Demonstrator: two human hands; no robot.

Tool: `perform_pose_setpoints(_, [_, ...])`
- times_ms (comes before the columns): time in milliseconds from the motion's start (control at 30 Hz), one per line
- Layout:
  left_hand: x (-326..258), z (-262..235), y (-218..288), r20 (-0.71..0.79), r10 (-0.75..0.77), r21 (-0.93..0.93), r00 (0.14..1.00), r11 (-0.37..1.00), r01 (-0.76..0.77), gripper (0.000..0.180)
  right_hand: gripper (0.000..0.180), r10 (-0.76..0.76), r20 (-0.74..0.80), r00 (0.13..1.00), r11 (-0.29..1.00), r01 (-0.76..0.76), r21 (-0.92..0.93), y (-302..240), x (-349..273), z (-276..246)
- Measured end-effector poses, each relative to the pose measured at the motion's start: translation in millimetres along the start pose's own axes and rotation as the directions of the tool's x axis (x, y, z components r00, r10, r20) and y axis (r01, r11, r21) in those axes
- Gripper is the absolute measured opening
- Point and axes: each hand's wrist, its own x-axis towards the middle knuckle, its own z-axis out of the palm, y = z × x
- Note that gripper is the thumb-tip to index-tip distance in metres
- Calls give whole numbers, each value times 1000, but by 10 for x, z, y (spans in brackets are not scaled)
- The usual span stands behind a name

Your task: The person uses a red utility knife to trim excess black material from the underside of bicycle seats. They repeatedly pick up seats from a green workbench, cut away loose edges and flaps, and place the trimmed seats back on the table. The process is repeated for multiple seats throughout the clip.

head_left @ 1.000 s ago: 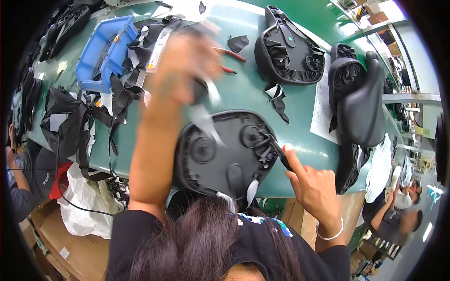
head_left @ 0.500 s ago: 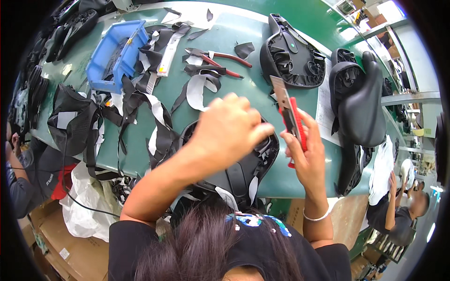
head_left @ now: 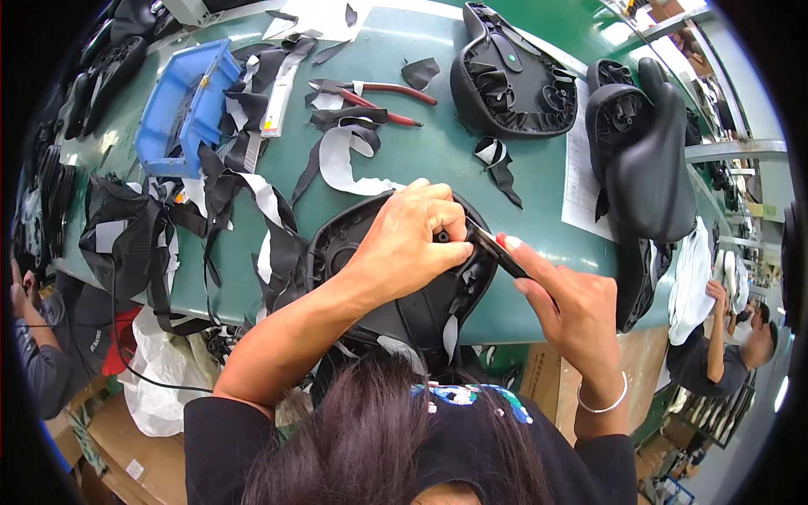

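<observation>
L hand (head_left: 408,234) covers part of blk seat shell (head_left: 421,316); can't tell what, if anything, it grips. Knife's (head_left: 508,263) rear end hidden in R hand (head_left: 576,307). Hair (head_left: 362,421) hides shell's near end. Blue bin (head_left: 168,165) contents too small to ID; ditto sheet's (head_left: 582,189) print. L-side co-worker (head_left: 44,370) partly cut off.

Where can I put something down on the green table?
Between the red-handled pliers and the saddle under the left hand, the table is bare; likewise between the right hand and paper sheet. Around the blue bin, black scraps crowd it.
</observation>
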Motion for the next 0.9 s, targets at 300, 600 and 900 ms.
perform_pose_setpoints(300, [58, -276, -212, 9, -244, -889, 970, 441, 119, 7, 48, 143, 77, 987, 983, -133, -126, -358, -351, 14])
perform_pose_setpoints(600, [52, -381, -17, 26, -115, -967, 993, 250, 54, 10, 45, 381, 122, 916, 896, -399, 196, -409, -352, 68])
perform_pose_setpoints(900, [171, -798, -215, -747, -334, -665, 575, 365, -652, 21, 45, 390, 71, 918, 793, -374, 481, -467, -589, 319])
